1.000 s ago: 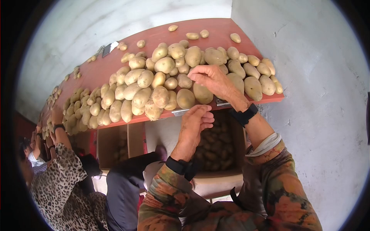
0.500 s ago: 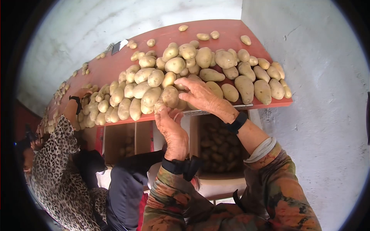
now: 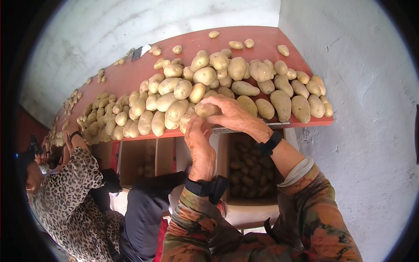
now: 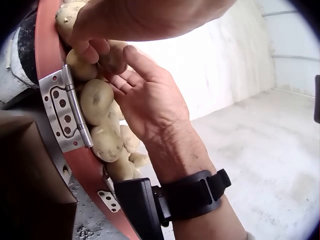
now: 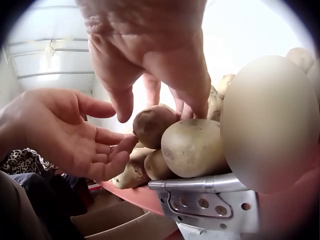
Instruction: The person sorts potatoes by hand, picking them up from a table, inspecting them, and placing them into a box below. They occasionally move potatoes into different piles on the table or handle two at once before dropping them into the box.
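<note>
Above the front edge of the red table (image 3: 321,118), the right hand (image 3: 235,114) curls its fingers over a potato (image 3: 207,110) at the pile's front. In the right wrist view the right hand (image 5: 150,45) reaches down, its fingertips around this brownish potato (image 5: 152,126). The left hand (image 3: 201,150) is just below, palm turned up with fingers loosely bent. Its fingertips meet the potato's near side in the right wrist view, where the left hand (image 5: 65,137) appears at left. In the left wrist view the left palm (image 4: 155,102) faces the potato (image 4: 115,59).
Many potatoes (image 3: 166,102) lie along the table. Underneath stand cardboard boxes, one (image 3: 221,166) holding potatoes. Metal hinges (image 4: 65,112) line the table edge. A person in a leopard-print top (image 3: 65,187) works at the left, and a grey wall (image 3: 358,131) stands at the right.
Both hands have moved left along the table edge since a second ago. The right hand, earlier without a potato, now grips one. Over the last half second the hands have closed in around it.
</note>
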Motion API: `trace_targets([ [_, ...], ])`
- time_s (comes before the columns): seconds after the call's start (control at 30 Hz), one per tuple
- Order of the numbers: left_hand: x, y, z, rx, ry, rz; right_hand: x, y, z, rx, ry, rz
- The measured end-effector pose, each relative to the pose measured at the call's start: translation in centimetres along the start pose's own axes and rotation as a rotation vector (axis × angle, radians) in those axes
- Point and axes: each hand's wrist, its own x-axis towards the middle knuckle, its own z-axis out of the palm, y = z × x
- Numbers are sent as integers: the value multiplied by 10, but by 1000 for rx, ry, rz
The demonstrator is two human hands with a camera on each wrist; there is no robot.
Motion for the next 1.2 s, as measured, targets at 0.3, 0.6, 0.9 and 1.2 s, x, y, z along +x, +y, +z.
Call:
trace_targets([
  [0.3,-13,-9,11,-46,-211,131,-18,-10,-18,42,61,15],
  [0.6,-19,-9,17,-1,-381,170,-43,-22,-41,110,72,200],
  [0.9,-15,-9,13,105,-427,-22,-66,-13,-47,-226,-261,172],
  [1.2,-22,-17,22,161,-562,-140,-90,9,-23,-587,-699,242],
])
